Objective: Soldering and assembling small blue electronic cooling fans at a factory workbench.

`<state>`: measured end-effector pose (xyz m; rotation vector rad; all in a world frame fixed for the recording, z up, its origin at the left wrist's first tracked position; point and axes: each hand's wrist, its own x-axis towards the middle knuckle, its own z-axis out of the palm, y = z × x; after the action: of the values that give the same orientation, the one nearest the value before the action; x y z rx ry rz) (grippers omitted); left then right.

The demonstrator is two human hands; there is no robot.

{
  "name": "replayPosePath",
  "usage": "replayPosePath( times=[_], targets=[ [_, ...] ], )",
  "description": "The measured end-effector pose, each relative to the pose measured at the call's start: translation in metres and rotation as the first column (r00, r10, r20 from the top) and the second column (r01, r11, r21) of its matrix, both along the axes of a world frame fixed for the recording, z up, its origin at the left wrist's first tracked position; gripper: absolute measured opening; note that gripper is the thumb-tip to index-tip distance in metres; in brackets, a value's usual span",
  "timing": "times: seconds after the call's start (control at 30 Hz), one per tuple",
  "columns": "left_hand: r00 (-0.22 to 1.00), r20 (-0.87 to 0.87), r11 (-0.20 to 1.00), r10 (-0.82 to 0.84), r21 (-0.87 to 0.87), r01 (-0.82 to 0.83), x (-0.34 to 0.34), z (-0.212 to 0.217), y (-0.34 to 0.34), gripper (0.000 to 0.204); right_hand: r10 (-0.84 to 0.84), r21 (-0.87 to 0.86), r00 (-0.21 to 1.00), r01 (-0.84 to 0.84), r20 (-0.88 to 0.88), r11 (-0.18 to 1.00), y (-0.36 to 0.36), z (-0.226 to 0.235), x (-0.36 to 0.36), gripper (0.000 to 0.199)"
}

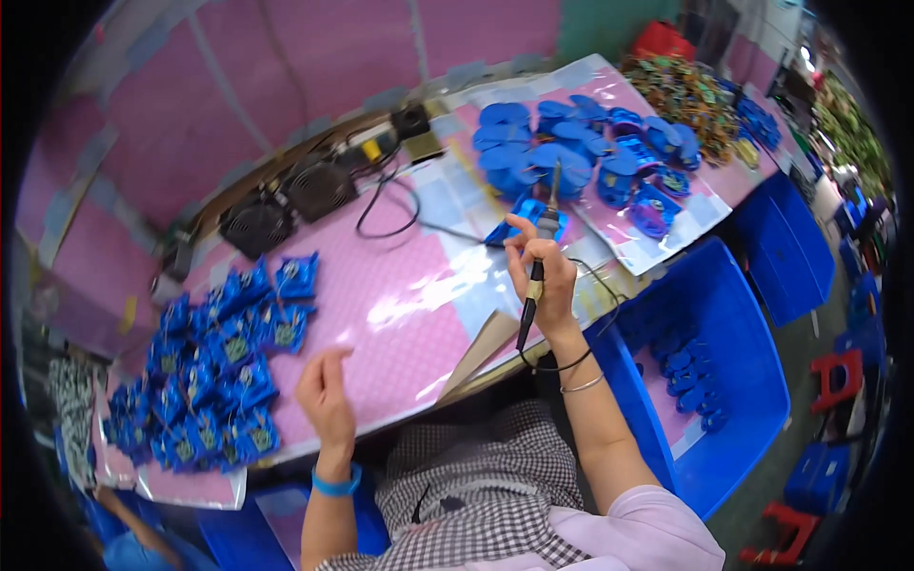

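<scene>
My right hand point(543, 271) grips a soldering iron point(541, 257) like a pen, its metal tip pointing up and away and its black cord trailing down past my wrist. The tip hovers near a blue plastic part point(526, 211) on the pink table point(400, 285). My left hand point(326, 395) is raised above the table's near edge, empty, with fingers loosely curled and apart. A pile of blue parts with small circuit boards point(214, 371) lies to the left of that hand.
A heap of blue round shells point(571, 152) lies at the far right, with green circuit boards point(695, 100) beyond. Two small black fans point(286, 205) stand at the back. A blue bin point(724, 381) holding several blue pieces sits at my right. Red stools point(838, 381) stand on the floor.
</scene>
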<state>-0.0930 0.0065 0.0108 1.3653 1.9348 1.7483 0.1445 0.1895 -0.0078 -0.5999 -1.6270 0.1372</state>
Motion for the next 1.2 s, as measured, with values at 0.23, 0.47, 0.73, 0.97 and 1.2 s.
replayPosePath(
  times=[0.23,0.47,0.73,0.97,1.2],
  targets=[
    [0.968,0.242,0.996,-0.069,0.076,0.052,-0.006,-0.011,-0.01,0.037,-0.392,-0.002,0.88,0.408,0.268,0.913,-0.004,0.011,-0.007,0.035],
    [0.529,0.799,0.957,-0.286,0.208,0.203,-0.015,-0.017,-0.016,0.04,-0.226,-0.117,0.955,0.251,0.193,0.961,-0.011,-0.02,-0.007,0.029],
    [0.999,-0.045,0.999,-0.003,-0.035,0.002,0.002,-0.005,-0.014,0.02,0.25,-0.099,0.875,-0.229,0.414,0.968,-0.051,0.026,-0.057,0.022],
    [0.925,-0.38,0.998,-0.006,-0.056,-0.016,-0.014,-0.01,0.016,0.038,0.597,-0.238,0.714,-0.548,0.365,0.802,-0.058,0.051,-0.106,0.022],
    [0.974,-0.024,0.95,0.225,-0.219,-0.224,-0.039,-0.016,0.013,0.032,0.492,-0.323,0.808,-0.395,0.323,0.86,-0.057,0.01,-0.076,0.046]
  ],
)
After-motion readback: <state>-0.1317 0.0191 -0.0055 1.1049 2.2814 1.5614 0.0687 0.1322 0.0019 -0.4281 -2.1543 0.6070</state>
